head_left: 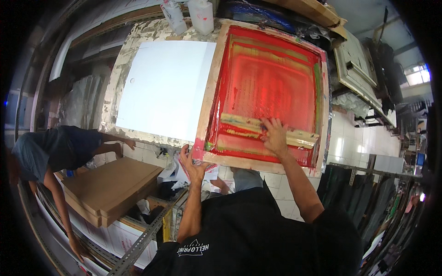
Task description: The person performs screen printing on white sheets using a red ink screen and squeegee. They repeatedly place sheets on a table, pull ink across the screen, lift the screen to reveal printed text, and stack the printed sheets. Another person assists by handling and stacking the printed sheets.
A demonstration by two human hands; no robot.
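Note:
A wooden-framed printing screen [209, 92] smeared with red ink lies on the right part of a worktable. My right hand [276, 139] is closed over the wooden handle of a long squeegee [299, 137], which lies across the lower part of the inked mesh. At the screen's near left corner, my left hand [194, 169] has its fingers along one side of the frame and its thumb by the near edge. A large white sheet [165, 87] lies flat left of the screen, its right side meeting or passing under the frame.
Two whitish plastic containers [201, 17] stand at the table's far edge. At lower left are stacked brown cardboard sheets [113, 184] and a metal angle rail [138, 248]. Another person [50, 152] bends over at the left. Racks [345, 184] stand at right.

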